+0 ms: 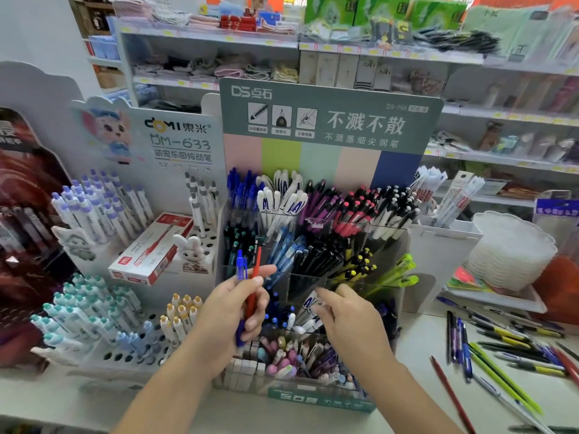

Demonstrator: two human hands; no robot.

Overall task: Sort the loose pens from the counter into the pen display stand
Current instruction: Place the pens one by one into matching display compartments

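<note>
Pens in hand: our left hand (230,311) grips a small bundle of plastic pens, one red (254,288) and at least one blue (240,270), tips down, just in front of the clear tiered acrylic pen display stand (313,277).
Right hand: our right hand (347,311) reaches at the stand's lower middle compartment, fingers loosely bent beside a white pen with a blue letter mark (308,305); we cannot tell whether it pinches that pen or only touches it.
Loose pens: a scatter of mixed red, green, blue and black pens (501,349) lies on the white counter (423,339), well to the right of the stand.
Done: we judge the stand's compartments largely filled by colour, so the sorting looks well advanced.
Left: the bundle in hand and the whole scatter right of the stand are not yet placed.
Hard to see: the stand's bottom row sits behind our hands; the counter scatter is blurred and cut off at the right edge, so we cannot count it.
</note>
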